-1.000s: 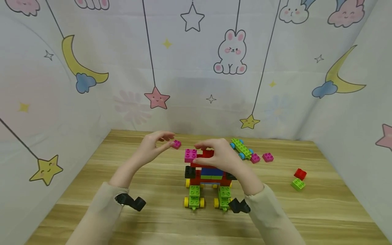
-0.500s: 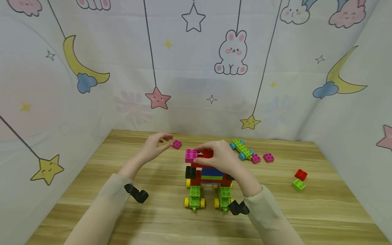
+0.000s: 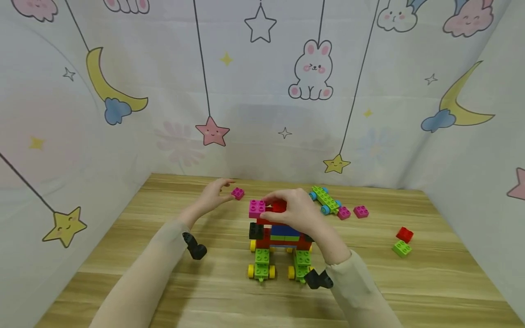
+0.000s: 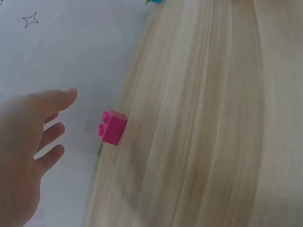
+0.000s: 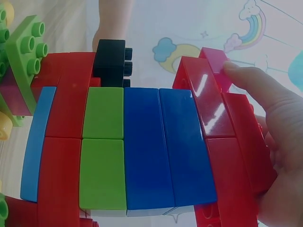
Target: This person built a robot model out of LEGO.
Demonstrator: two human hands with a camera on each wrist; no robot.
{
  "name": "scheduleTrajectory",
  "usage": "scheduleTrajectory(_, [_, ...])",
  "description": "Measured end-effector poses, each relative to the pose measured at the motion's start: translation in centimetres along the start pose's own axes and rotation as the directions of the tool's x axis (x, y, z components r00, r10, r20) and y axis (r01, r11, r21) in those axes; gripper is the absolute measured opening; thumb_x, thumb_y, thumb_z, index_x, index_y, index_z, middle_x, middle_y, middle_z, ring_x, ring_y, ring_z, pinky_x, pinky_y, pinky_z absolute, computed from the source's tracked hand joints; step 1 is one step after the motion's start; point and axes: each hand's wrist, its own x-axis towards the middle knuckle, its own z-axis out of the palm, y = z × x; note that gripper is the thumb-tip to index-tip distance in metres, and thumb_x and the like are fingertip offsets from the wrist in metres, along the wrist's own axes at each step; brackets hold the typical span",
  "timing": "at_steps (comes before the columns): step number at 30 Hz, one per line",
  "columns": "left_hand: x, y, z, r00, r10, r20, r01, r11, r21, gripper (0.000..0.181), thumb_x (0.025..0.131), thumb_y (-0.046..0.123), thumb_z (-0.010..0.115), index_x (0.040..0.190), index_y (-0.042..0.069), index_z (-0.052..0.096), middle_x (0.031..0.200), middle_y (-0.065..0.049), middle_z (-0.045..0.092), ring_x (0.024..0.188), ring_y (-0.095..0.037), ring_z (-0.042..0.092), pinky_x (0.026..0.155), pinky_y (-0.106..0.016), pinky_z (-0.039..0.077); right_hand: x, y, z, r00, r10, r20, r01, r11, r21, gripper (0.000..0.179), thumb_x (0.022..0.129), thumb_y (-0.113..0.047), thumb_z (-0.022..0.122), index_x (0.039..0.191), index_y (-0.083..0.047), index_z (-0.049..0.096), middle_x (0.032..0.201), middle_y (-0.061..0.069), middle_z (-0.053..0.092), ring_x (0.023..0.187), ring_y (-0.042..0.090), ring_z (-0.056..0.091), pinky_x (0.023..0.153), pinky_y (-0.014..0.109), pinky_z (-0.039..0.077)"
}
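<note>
My left hand point(image 3: 211, 196) reaches toward a loose pink brick point(image 3: 238, 193) at the back of the table, fingers apart. In the left wrist view a gap shows between the fingers and that brick point(image 4: 113, 127). With thumb and fingers, my right hand point(image 3: 298, 210) pinches another pink brick point(image 3: 257, 208) at the top left of a toy-brick build. Red bricks point(image 5: 203, 97), blue bricks point(image 5: 144, 146) and green bricks point(image 5: 102, 172) make up the build's body. A black brick point(image 3: 256, 231) juts from its side. Below are green wheeled bases point(image 3: 261, 257) with yellow wheels.
Behind the build, to the right, stands a green car base point(image 3: 325, 199) with blue wheels. Two pink bricks lie beside it, one of them farther right point(image 3: 361, 212). A red brick point(image 3: 404, 234) and a green brick point(image 3: 402, 248) lie at the right. A patterned curtain point(image 3: 262, 150) encloses the table.
My left hand has moved forward and slightly right, closer to the loose pink brick. The right hand has stayed at the top of the build, its fingers drawn in on the pink brick there.
</note>
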Motion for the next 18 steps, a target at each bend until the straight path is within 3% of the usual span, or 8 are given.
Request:
scheduleTrajectory(11, [1.9, -1.2, 1.5, 0.992, -0.08, 0.094, 0.079, 0.997, 0.014, 0.062, 0.093, 0.011, 0.067, 0.146, -0.003, 0.039, 0.146, -0.027, 0.043, 0.133, -0.044, 0.042, 0.11, -0.056, 0.036, 0.0, -0.2, -0.2, 0.999, 0.033, 0.012, -0.033, 0.999, 0.002, 0.038, 0.085, -0.036, 0.076, 0.116, -0.015, 0.072, 0.11, 0.0, 0.073, 0.099, 0.017, 0.066, 0.086, 0.035, 0.054])
scheduleTrajectory(18, [2.3, -1.9, 2.4, 0.991, -0.056, 0.124, 0.057, 0.998, -0.002, 0.059, 0.095, 0.005, 0.062, 0.147, -0.005, 0.036, 0.149, -0.029, 0.038, 0.137, -0.045, 0.038, 0.113, -0.056, 0.032, 0.0, 0.0, -0.1, 0.999, 0.053, 0.012, -0.053, 0.999, -0.001, 0.038, 0.085, -0.038, 0.076, 0.116, -0.016, 0.072, 0.111, -0.001, 0.073, 0.099, 0.016, 0.066, 0.086, 0.035, 0.054])
